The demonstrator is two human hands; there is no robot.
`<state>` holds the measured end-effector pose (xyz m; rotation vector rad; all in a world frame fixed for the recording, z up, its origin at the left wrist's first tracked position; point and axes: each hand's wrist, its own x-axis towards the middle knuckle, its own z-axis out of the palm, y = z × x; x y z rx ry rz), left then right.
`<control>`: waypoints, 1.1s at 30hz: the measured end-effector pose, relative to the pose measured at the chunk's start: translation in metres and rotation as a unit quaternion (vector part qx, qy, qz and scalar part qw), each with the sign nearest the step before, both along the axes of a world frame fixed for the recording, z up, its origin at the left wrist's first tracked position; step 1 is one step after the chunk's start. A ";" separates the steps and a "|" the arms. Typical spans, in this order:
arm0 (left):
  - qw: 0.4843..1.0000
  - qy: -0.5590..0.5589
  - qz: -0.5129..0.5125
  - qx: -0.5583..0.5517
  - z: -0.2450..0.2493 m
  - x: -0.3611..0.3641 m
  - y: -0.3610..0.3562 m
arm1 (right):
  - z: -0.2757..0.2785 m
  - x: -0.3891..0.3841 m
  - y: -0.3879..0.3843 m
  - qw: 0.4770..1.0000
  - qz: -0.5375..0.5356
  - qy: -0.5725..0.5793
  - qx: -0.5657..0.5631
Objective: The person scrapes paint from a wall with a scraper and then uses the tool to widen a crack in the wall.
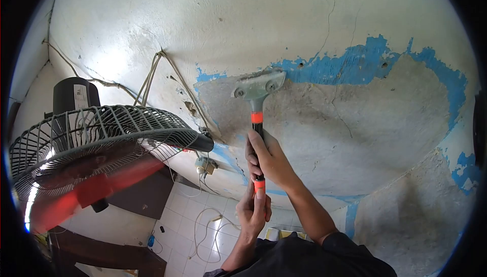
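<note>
Both hands hold one long-handled scraper [258, 94] with a grey head and a black handle with orange bands. My right hand [271, 159] is wrapped round the middle of the handle. Lower down, my left hand [253, 210] grips the handle's end at the orange band. The scraper's head lies against the wall [304, 119], at the left part of a strip of exposed blue paint [350, 66]. Above that strip the wall has a whitish coat with thin cracks; below it the surface is bare grey.
A fan [101, 140] with a black cage and red blades stands at the left. Cables [147, 79] hang on the wall beside it, near a socket box [205, 165]. A loose white cable [197, 231] lies on the tiled floor [177, 211]. Dark furniture [101, 251] is at the lower left.
</note>
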<state>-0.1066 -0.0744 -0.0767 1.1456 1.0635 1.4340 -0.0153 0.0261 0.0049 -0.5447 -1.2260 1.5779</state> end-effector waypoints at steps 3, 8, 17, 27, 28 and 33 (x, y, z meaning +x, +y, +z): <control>1.000 -0.004 -0.001 -0.008 -0.001 0.000 0.000 | -0.004 -0.002 -0.001 1.000 -0.006 -0.001 0.001; 1.000 -0.001 0.001 0.003 0.013 0.002 0.004 | 0.007 0.002 0.004 1.000 -0.010 0.005 0.012; 1.000 -0.015 -0.014 0.003 0.007 0.000 0.009 | 0.005 0.001 0.003 1.000 -0.016 0.014 0.008; 1.000 -0.003 -0.023 0.015 0.009 -0.005 0.017 | 0.008 -0.002 0.006 0.999 -0.028 0.016 0.017; 0.999 -0.003 -0.025 0.024 0.014 -0.004 0.019 | 0.014 0.000 0.007 0.999 -0.028 0.018 0.019; 1.000 -0.001 -0.022 0.003 -0.002 -0.004 0.009 | -0.002 0.000 0.002 1.000 -0.023 -0.005 0.007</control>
